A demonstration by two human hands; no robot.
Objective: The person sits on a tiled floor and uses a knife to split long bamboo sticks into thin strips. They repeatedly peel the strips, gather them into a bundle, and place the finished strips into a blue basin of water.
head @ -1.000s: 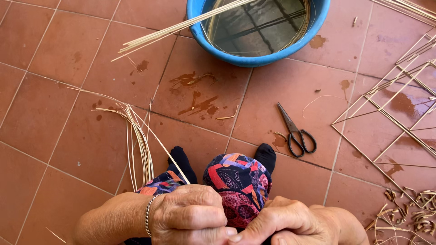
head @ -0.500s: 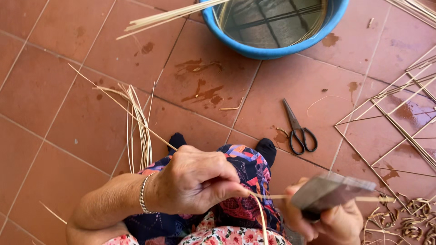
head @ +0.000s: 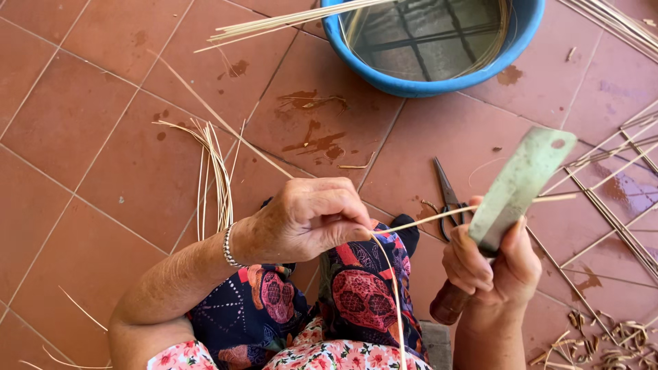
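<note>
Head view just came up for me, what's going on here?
A person seated on the terracotta tiled floor pinches a thin pale cane strip in the left hand. The right hand grips a wooden-handled, broad flat metal blade, set against that strip. Black scissors lie on the tiles, and a blue plastic basin of water sits beyond with more strips.

Blue basin [head: 384,75]; terracotta tiles [head: 103,137]; floral trousers [head: 356,301]; pale strip [head: 425,220].
</note>
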